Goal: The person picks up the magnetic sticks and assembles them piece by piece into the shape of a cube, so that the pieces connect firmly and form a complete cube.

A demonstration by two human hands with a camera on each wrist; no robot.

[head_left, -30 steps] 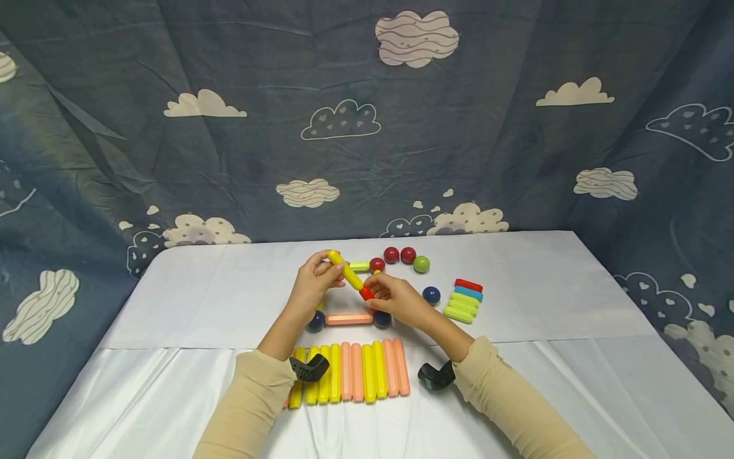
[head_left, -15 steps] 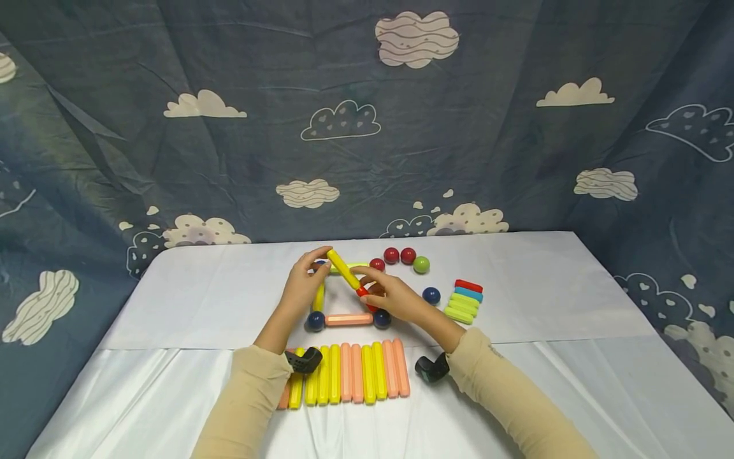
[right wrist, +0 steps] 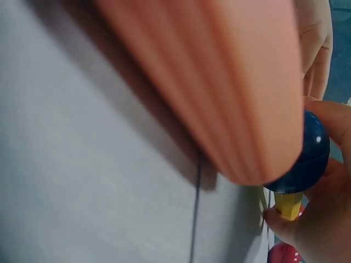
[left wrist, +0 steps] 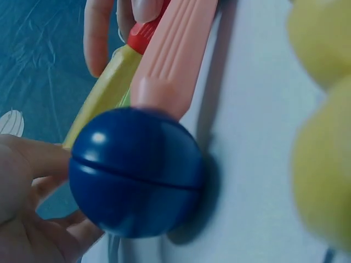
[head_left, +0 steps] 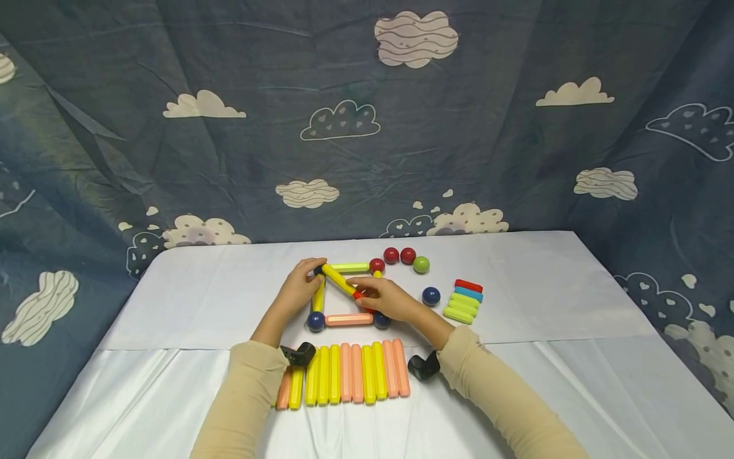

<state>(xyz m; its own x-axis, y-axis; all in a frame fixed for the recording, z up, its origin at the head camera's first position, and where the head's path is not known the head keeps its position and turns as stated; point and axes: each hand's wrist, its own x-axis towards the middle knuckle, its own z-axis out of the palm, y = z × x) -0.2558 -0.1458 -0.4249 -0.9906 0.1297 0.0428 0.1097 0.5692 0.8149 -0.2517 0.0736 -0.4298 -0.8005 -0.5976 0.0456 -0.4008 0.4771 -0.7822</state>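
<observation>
In the head view my left hand (head_left: 298,288) is at the back left corner of a rod-and-ball frame, finger and thumb around a dark blue ball (head_left: 318,270). A yellow rod (head_left: 338,279) slants from that corner to a short red rod (head_left: 359,295), which my right hand (head_left: 392,298) pinches. The frame's sides include a light green rod (head_left: 350,268), a yellow side rod (head_left: 318,298) and a salmon rod (head_left: 348,320). A front left blue ball (head_left: 316,321), a front right blue ball (head_left: 381,320) and a red ball (head_left: 376,265) sit at other corners. The right hand partly hides the right side.
Several yellow and salmon rods (head_left: 357,373) lie in a row nearer the person. To the right are a loose blue ball (head_left: 431,296) and several short coloured rods (head_left: 463,301). Loose red balls (head_left: 408,255) and a green ball (head_left: 421,264) lie behind.
The slanting yellow rod's upper end has come down to the back left corner. My left hand has moved from the rod down to the blue ball; the right hand still pinches the red rod.
</observation>
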